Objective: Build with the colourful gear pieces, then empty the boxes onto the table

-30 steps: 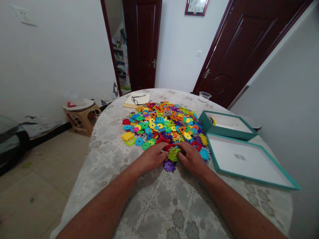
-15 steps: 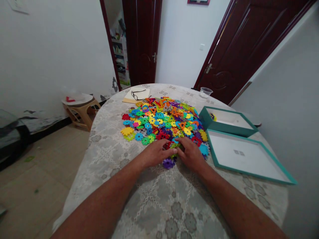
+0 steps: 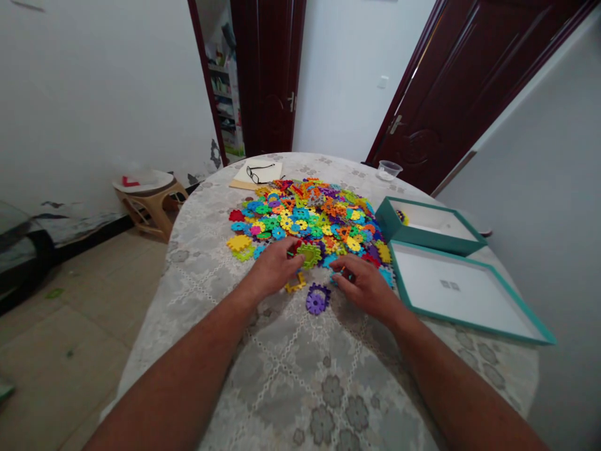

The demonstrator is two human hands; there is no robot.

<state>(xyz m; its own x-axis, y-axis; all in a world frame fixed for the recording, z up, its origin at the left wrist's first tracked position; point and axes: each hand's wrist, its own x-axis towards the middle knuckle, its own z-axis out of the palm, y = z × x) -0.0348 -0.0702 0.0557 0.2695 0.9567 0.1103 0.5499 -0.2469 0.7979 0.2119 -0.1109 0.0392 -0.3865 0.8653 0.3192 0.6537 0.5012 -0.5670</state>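
In my left hand (image 3: 277,266), thumb and fingers are closed on a lime-green toothed building piece (image 3: 310,255), with some red at the fingertips. My right hand (image 3: 364,283) is at the near right edge of the pile (image 3: 300,219), its thumb and fingers curled together. Bits of blue and orange show at those fingertips, but what they pinch is not clear. Between the hands, a purple gear-shaped piece (image 3: 315,304) lies on the tablecloth, overlapping a darker purple frame. A yellow square frame piece (image 3: 295,283) is just below my left hand.
Right of the pile are an open teal box (image 3: 422,241) and its lid (image 3: 474,335), white inside up. Glasses (image 3: 253,175) rest on a pad (image 3: 241,185) at the back left. A clear plastic tub (image 3: 389,170) stands at the back right.
My hands have moved apart, the left one leftward and up with the lime-green piece, the right one to the right. The purple pieces and the yellow frame between them are now uncovered.
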